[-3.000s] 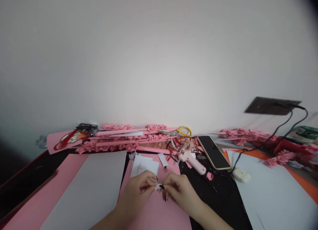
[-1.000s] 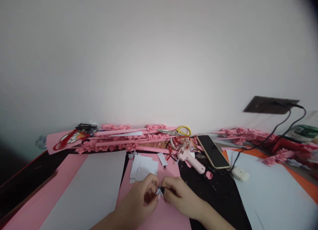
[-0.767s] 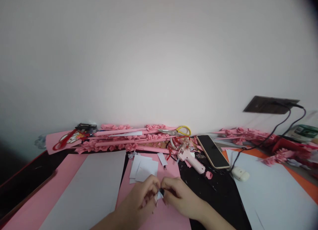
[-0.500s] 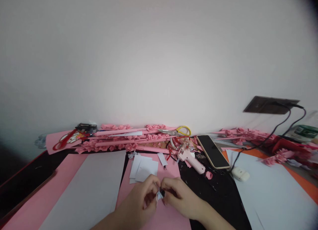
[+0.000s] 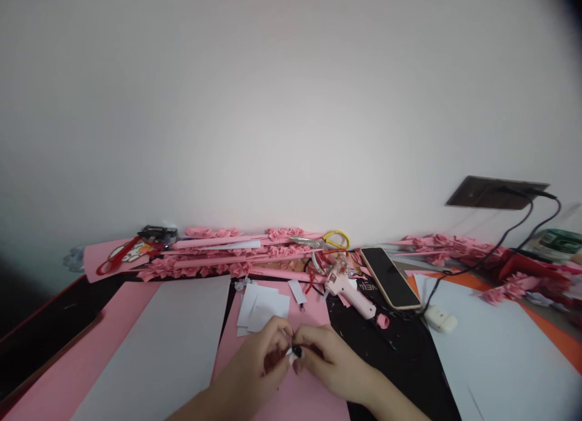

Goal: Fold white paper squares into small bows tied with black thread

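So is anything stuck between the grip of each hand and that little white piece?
Nothing visible is in the way: the left hand's grip and right hand's grip meet at the small white piece, though fingers partly hide it. The loose white papers lie beyond them on the pink sheet.

Right hand (image 5: 325, 355): black thumbnail (image 5: 297, 351) (forearms (image 5: 388, 397) bare).

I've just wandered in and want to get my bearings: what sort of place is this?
Probably a craft desk by a wall, perhaps in a home. A pale pink glue gun, yellow-handled scissors and what look like pink paper flowers suggest that.
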`<action>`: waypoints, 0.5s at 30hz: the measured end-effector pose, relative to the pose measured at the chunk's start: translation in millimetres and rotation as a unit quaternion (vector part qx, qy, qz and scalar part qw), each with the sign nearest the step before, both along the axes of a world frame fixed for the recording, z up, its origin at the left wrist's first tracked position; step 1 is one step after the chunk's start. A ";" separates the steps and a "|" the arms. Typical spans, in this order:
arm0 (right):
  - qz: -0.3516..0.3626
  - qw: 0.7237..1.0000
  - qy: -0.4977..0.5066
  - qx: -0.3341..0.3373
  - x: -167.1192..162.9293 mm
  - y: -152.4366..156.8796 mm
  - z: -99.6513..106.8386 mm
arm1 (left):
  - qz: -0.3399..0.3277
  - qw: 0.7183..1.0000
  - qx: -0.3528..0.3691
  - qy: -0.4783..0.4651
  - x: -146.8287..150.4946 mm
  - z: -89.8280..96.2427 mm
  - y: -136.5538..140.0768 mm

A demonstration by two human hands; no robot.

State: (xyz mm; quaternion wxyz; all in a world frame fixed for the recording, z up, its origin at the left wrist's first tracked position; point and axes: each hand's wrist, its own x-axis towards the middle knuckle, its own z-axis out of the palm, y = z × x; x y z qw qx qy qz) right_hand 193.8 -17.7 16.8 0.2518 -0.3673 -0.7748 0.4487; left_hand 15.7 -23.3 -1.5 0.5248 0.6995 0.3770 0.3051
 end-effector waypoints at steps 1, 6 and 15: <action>-0.004 1.000 0.001 0.006 0.1 0.3 0.3 | 0.006 1.000 -0.003 0.002 -0.4 -0.2 0.8; -0.036 0.999 -0.011 0.037 1.3 1.9 -0.4 | 0.046 0.996 0.027 0.067 -2.4 3.9 6.0; -0.061 0.996 -0.026 0.060 3.6 5.1 -8.7 | 0.069 0.996 -0.040 0.046 -3.3 4.8 7.1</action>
